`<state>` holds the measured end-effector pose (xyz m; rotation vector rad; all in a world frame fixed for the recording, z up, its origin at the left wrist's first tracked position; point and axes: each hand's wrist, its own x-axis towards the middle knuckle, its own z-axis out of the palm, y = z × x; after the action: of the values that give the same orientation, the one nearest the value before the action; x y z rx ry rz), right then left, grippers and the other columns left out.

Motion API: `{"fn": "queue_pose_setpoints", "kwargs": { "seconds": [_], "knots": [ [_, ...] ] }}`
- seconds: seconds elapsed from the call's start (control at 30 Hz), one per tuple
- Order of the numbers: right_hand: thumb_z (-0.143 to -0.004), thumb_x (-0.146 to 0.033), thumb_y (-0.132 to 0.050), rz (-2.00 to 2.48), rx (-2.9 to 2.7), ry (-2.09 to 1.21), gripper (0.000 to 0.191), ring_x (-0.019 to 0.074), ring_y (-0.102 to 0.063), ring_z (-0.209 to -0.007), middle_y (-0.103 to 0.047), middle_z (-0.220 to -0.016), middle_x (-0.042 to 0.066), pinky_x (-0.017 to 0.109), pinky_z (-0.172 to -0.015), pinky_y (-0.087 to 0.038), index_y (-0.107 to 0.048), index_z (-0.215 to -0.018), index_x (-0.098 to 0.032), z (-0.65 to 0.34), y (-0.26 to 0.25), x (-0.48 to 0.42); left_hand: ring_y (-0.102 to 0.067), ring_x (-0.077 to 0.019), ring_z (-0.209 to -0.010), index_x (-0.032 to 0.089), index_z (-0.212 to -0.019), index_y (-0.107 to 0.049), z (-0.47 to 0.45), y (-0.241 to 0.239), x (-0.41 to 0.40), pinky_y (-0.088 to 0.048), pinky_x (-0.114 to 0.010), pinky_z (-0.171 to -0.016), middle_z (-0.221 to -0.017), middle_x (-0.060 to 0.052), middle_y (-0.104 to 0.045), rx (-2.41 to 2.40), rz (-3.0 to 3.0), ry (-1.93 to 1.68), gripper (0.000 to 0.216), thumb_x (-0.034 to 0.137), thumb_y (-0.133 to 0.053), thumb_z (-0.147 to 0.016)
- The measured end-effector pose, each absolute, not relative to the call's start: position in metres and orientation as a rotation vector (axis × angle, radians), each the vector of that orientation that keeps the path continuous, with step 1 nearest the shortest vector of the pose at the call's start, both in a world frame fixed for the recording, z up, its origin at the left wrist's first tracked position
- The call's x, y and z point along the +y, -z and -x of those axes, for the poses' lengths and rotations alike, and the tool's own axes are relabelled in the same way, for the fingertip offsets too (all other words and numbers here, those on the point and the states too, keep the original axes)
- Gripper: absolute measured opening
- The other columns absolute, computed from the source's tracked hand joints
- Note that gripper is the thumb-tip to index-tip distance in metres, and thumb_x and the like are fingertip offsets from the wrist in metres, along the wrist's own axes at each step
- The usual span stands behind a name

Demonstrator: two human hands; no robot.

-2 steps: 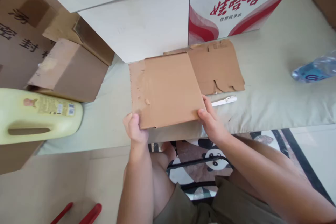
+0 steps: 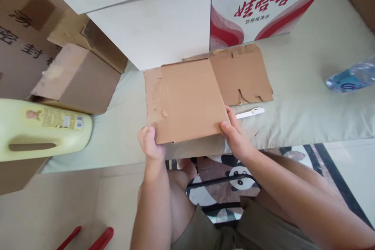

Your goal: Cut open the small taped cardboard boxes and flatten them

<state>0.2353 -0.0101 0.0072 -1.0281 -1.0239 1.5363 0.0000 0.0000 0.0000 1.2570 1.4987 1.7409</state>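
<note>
I hold a flat brown cardboard sheet [image 2: 183, 99] by its near edge over the pale green surface [image 2: 307, 97]. My left hand [image 2: 150, 144] grips the sheet's near left corner, fingers curled under it. My right hand [image 2: 236, 134] pinches the near right corner, thumb on top. The sheet's left strip is torn and rough. A second, ragged piece of cardboard [image 2: 243, 74] lies flat behind it to the right. A white utility knife [image 2: 250, 112] rests just beyond my right hand.
A large white box [image 2: 152, 27] and a red-and-white water carton [image 2: 258, 4] stand at the back. Brown boxes [image 2: 76, 78] and a yellow jug [image 2: 38, 129] sit left. A plastic water bottle [image 2: 351, 76] lies far right. Red handles [image 2: 88, 238] show on the floor.
</note>
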Motion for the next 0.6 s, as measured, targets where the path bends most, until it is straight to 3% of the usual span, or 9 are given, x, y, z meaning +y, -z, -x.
{"fn": "queue_pose_setpoints", "kwargs": {
  "seconds": [0.13, 0.6],
  "knots": [
    [-0.087, -0.065, -0.060, 1.044, -1.018, -1.547, 0.062, 0.0292, -0.052, -0.140, -0.047, -0.156, 0.011, 0.049, -0.118, -0.043, -0.041, -0.135, -0.030, -0.236, -0.008, -0.010, -0.024, -0.0079, -0.045, 0.022, -0.051, -0.027, -0.004, -0.004, 0.002, -0.016, -0.026, -0.044, -0.050, 0.004, -0.024, 1.410, -1.148, -1.870, 0.053, 0.049, -0.062, -0.081],
    [-0.088, -0.064, -0.060, 1.048, -1.029, -1.548, 0.062, 0.0287, -0.051, -0.142, -0.046, -0.157, 0.011, 0.048, -0.119, -0.043, -0.039, -0.135, -0.030, -0.236, -0.008, -0.010, -0.023, -0.0070, -0.044, 0.022, -0.049, -0.025, -0.012, -0.014, 0.003, -0.015, -0.025, -0.043, -0.048, 0.005, -0.023, 1.382, -1.093, -1.886, 0.054, 0.044, -0.065, -0.078]
  ]
}}
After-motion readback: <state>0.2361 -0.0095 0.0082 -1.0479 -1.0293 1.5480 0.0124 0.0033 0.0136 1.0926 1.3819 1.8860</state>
